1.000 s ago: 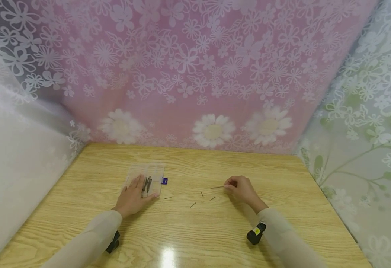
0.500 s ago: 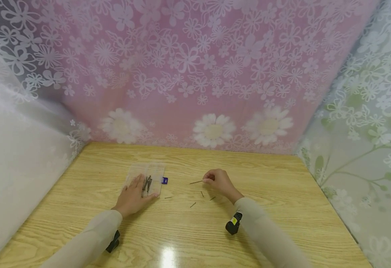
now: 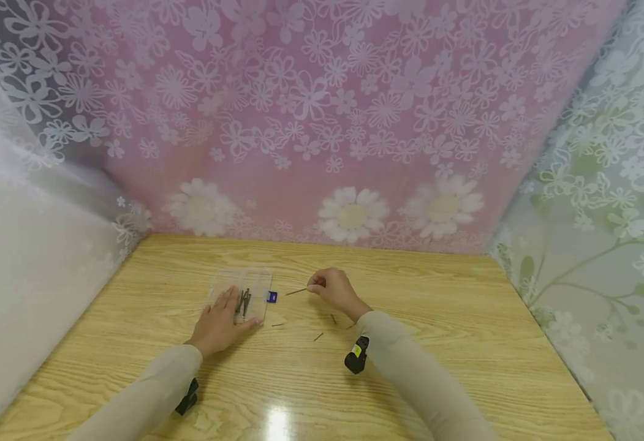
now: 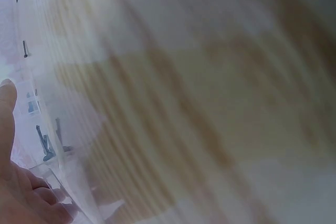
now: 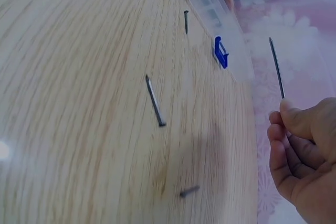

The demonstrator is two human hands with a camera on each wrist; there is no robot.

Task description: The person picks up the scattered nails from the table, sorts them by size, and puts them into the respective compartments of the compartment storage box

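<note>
My left hand (image 3: 219,324) rests on a clear plastic box (image 3: 255,275), its fingers lying over the left part and its thumb reaching the near right corner. Inside the box lie several dark nails (image 3: 245,303). A blue latch (image 3: 272,297) sticks out from its right side. Between thumb and fingertips, my right hand (image 3: 334,290) pinches a long nail (image 5: 277,69). That nail is held above the table, a short way right of the latch, with its point toward the box. The left wrist view shows only part of the left hand.
Several loose nails lie scattered on the wooden table (image 3: 437,294) between the hands, one small nail (image 3: 277,324) close to the box and another nail (image 3: 318,336) nearer me. A pink floral cloth (image 3: 288,202) hangs behind the table; pale cloths flank both sides.
My right hand has moved left across the table with the long nail, from well right of the loose nails to near the box's latch. The left hand and box have stayed in place.
</note>
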